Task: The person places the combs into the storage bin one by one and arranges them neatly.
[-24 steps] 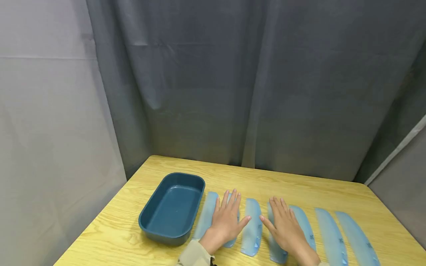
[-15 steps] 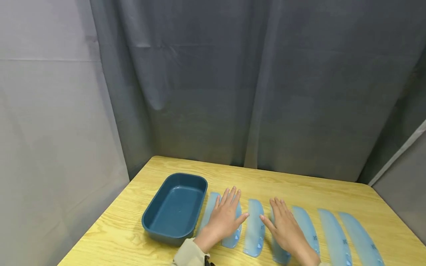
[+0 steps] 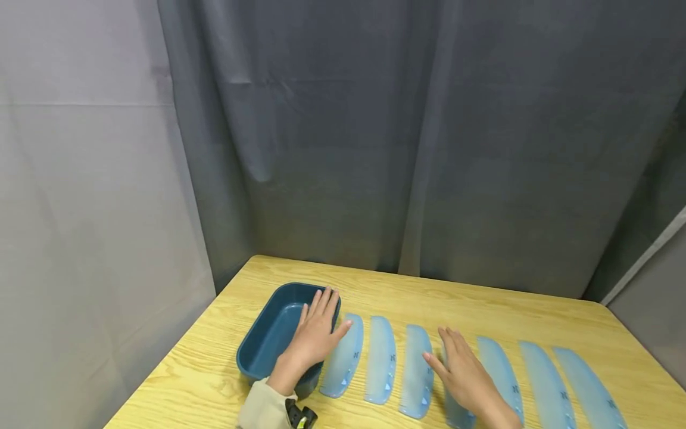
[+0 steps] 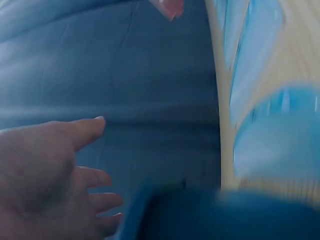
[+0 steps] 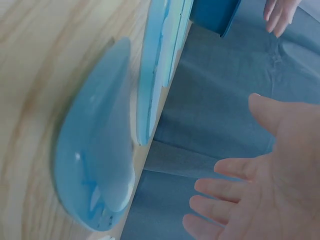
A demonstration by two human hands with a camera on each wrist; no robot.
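A dark blue rectangular tray (image 3: 268, 339) stands at the left of the wooden table (image 3: 482, 310). My left hand (image 3: 316, 333) lies flat over the tray's right rim with fingers straight, holding nothing; in the left wrist view the left hand (image 4: 50, 170) shows spread fingers before the blurred tray (image 4: 210, 215). Several pale blue curved plastic pieces lie in a row; the nearest piece (image 3: 344, 356) is just right of the tray. My right hand (image 3: 463, 372) rests flat, fingers extended, over a piece (image 3: 455, 411) in the middle of the row. In the right wrist view the right hand (image 5: 265, 190) hovers open beside a piece (image 5: 95, 165).
Grey curtains (image 3: 402, 149) hang close behind and beside the table. More blue pieces (image 3: 586, 378) run to the right, close to the table's right side. Bare wood lies behind the row.
My left hand slid left off the blue pieces onto the tray's right rim. The right hand stayed roughly where it was. The head view shifted slightly.
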